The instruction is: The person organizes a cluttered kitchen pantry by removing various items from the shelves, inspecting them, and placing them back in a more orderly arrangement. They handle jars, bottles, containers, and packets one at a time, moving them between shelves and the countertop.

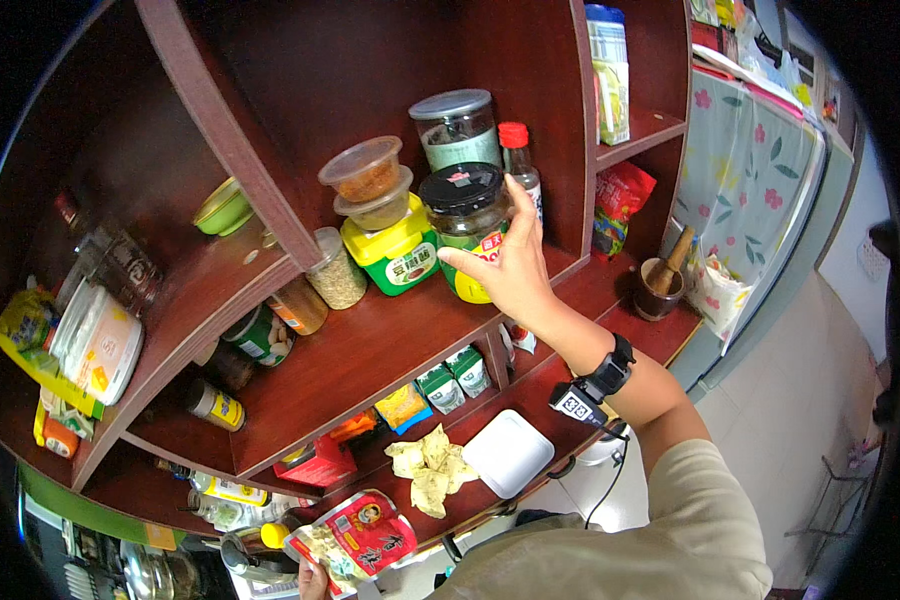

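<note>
My right hand (516, 262) spans a glass jar (457, 225) with a black lid and a green and yellow label. The thumb lies across the jar's front and the fingers go round its right side. The jar is on the middle shelf, in front of a larger grey-lidded jar (457, 131) and a red-capped bottle (520, 154). Low in the view, my left hand (313, 579) grips the lower corner of a red food pouch (364, 534); only some fingers show. Left of the jar sits a green and yellow plastic tub (396, 255) under two stacked lidded containers (364, 169).
A white foam tray (508, 452) and crumpled yellowish paper (431, 466) lie on the lower counter. A clear seed jar (337, 270) stands near the shelf divider (225, 135). At right are a mortar with pestle (658, 289) and a cloth-covered refrigerator (757, 165).
</note>
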The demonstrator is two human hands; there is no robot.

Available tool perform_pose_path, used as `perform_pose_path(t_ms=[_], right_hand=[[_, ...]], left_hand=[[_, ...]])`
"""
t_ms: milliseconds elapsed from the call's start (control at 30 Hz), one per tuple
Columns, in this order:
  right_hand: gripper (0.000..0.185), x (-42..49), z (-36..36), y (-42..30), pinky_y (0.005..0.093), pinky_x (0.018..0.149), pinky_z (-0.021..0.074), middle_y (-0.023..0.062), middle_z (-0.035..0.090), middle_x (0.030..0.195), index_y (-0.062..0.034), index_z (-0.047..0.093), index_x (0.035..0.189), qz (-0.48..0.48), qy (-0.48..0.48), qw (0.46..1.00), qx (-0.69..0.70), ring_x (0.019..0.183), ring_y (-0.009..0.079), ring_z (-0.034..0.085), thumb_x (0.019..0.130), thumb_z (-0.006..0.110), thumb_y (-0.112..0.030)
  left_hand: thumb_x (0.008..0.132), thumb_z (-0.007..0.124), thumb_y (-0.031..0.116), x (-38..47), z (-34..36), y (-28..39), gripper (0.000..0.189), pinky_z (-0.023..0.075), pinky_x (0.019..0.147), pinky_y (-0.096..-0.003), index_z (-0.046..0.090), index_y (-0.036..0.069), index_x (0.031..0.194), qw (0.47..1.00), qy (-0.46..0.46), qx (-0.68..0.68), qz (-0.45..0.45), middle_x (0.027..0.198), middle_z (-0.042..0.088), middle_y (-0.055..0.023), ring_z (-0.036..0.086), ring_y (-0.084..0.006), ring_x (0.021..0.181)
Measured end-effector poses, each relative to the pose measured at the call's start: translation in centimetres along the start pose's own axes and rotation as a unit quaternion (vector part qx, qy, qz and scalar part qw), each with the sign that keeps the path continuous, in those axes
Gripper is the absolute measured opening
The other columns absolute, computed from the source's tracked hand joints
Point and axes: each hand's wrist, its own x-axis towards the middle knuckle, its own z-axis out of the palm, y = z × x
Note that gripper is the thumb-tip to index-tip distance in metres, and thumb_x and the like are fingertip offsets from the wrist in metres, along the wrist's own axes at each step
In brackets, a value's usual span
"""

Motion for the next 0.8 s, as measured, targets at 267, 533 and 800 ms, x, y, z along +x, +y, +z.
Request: perform_pose_path(t_ms=[267, 533, 800], right_hand=[[0.089, -0.4, 0.9, 1.1, 0.0441, 0.091, 0.0368, 0.0223, 0.041, 0.117, -0.0059, 0.022, 0.125, -0.072, 0.066, 0.995, -0.019, 0.107, 0.0376, 0.044, 0.064, 0.079, -0.035], [0.084, -0.6, 0.9, 1.4, 0.0432, 0.082, 0.0395, 0.018, 0.047, 0.105, -0.01, 0.029, 0.126, -0.087, 0.082, 0.993, -0.006, 0.093, 0.034, 0.048, 0.063, 0.08, -0.033], [0.082, -0.8, 1.0, 1.6, 0.0428, 0.082, 0.0401, 0.0172, 0.049, 0.108, -0.0088, 0.032, 0.125, -0.081, 0.086, 0.993, -0.004, 0.094, 0.0333, 0.049, 0.063, 0.079, -0.034]], left_hand=[[0.087, 0.053, 0.01, 0.8, 1.7, 0.3, 0.052, 0.0436, 0.065, -0.0199, 0.035, 0.007, 0.135, 0.996, 0.029, -0.045, -0.074, 0.113, 0.056, -0.0056, 0.054, -0.0113, 0.09], [0.094, 0.041, 0.01, 1.9, 1.6, -1.1, 0.041, 0.0386, 0.058, -0.0138, 0.035, -0.001, 0.133, 0.929, -0.08, 0.329, 0.149, 0.121, 0.049, -0.0027, 0.05, -0.0063, 0.085], [0.091, 0.044, 0.01, 2.6, 3.1, -1.2, 0.035, 0.0476, 0.088, -0.0388, 0.04, -0.004, 0.123, 0.996, -0.039, -0.069, -0.042, 0.117, 0.054, -0.0162, 0.056, -0.0238, 0.103]])
